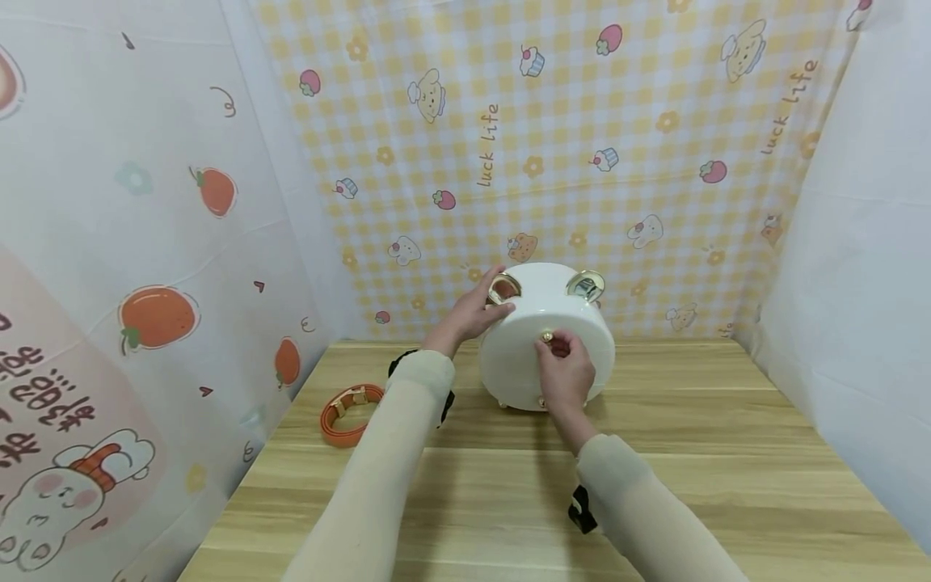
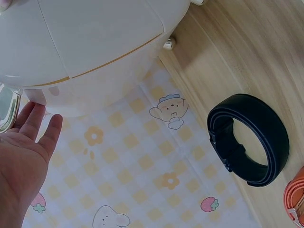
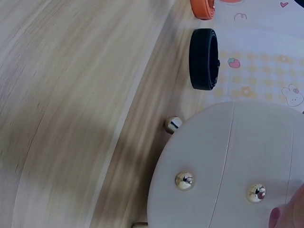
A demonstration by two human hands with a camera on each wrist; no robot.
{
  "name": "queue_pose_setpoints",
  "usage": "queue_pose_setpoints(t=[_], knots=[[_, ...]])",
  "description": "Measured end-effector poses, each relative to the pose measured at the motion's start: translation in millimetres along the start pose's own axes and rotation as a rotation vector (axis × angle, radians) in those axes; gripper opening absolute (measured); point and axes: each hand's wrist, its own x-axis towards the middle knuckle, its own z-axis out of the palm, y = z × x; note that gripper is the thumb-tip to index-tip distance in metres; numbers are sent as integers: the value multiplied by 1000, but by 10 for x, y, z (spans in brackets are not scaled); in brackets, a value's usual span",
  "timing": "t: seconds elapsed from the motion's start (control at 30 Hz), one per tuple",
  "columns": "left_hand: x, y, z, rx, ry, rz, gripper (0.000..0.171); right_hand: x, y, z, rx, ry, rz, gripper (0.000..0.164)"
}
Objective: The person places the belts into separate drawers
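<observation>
A white round cabinet [image 1: 509, 364] with gold ear-shaped loops on top and small gold feet stands upright near the back of the table. Its front has seams and gold knobs [image 3: 256, 193]. The left hand [image 1: 469, 315] rests against its upper left side by one gold loop [image 1: 504, 288], thumb over the front edge. In the left wrist view, that hand's fingers [image 2: 34, 121] reach fairly straight to the cabinet's back. At the front, the right hand [image 1: 566, 372] pinches the top knob [image 1: 547, 336] between thumb and finger. Only its fingertip shows in the right wrist view.
An orange coiled belt [image 1: 342, 432] lies left of the arms. Between it and the cabinet stands a black coiled belt [image 2: 280, 137], largely behind the left sleeve in the head view. Patterned cloth [image 1: 531, 162] hangs close behind the cabinet, with more cloth along both sides of the table.
</observation>
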Motion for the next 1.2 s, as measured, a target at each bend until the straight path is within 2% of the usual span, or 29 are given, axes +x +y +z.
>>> queue_pose_setpoints(t=[0.27, 0.6, 0.77, 0.9, 1.03, 1.1, 1.2], knots=[[21, -31, -1, 12, 1, -16, 75, 32, -16, -143, 5, -61, -30, 41], [-2, -12, -19, 2, -8, -16, 76, 170, -158, -351, 0, -41, -71, 47], [8, -23, -21, 10, -7, -11, 76, 361, -288, -449, -27, -30, -110, 49], [17, -38, -30, 12, -10, -8, 77, 582, -376, -529, -112, -38, -131, 53], [19, -35, -36, 3, -22, -15, 77, 798, -454, -612, -205, -101, -107, 66], [13, -29, -41, -3, -25, -16, 77, 887, -489, -647, -249, -160, -109, 73], [5, -22, -47, -7, -25, -18, 78, 1000, -532, -685, -310, -273, -155, 78]])
